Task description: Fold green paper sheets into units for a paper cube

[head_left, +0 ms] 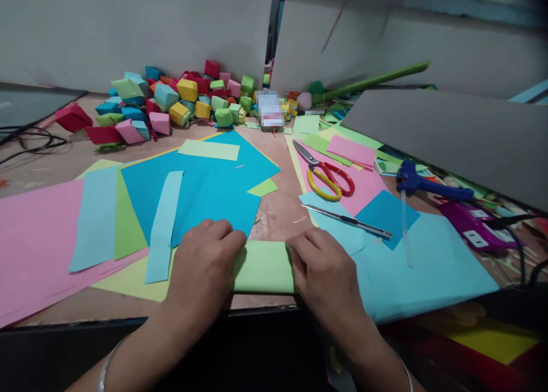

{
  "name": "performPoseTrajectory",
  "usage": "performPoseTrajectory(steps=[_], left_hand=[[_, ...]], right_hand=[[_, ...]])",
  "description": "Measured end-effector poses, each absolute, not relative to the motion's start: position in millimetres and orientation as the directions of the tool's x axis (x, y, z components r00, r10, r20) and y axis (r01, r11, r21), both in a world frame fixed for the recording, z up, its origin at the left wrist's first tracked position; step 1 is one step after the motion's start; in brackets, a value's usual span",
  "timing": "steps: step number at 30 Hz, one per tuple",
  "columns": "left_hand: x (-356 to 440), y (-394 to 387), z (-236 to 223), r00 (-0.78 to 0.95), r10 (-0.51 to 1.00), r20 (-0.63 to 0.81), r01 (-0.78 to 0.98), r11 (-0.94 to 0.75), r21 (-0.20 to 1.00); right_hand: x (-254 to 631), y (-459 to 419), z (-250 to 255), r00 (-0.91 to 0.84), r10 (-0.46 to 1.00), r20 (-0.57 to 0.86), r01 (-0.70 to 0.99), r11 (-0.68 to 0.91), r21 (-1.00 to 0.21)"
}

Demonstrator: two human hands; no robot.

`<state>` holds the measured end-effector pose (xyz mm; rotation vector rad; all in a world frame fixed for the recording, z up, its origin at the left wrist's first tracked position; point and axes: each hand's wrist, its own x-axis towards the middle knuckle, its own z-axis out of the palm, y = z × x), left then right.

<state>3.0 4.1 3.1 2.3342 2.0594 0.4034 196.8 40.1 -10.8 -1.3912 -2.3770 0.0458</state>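
A light green sheet of paper (266, 266), folded into a band, lies at the near edge of the table between my two hands. My left hand (209, 261) grips its left end, fingers curled and thumb along the far edge. At the right end my right hand (323, 263) is closed on the same paper, fingertips pressed on its far corner. Both palms and the paper's ends are hidden. Just left of my left hand lies a pale blue paper strip (164, 232). A craft knife (346, 218) and red-and-yellow scissors (327, 175) rest beyond my right hand.
Blue paper (214, 192) and pink sheets (34, 238) cover the left side. Many small folded paper boxes (166, 98) are heaped at the back. A blue glue gun (428, 184), a purple box (479, 226) and a grey board (462, 135) stand at the right.
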Motion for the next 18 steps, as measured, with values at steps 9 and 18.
performPoseTrajectory(steps=[9, 18], left_hand=[[12.3, 9.5, 13.8, 0.304, 0.952, -0.04, 0.935, -0.29, 0.204], [19.8, 7.0, 15.9, 0.228, 0.969, -0.092, 0.959, -0.208, 0.191]], right_hand=[[194.6, 38.4, -12.1, -0.443, 0.837, 0.321, 0.852, 0.504, -0.139], [196.7, 40.8, -12.6, -0.437, 0.829, 0.349, 0.825, 0.524, -0.212]])
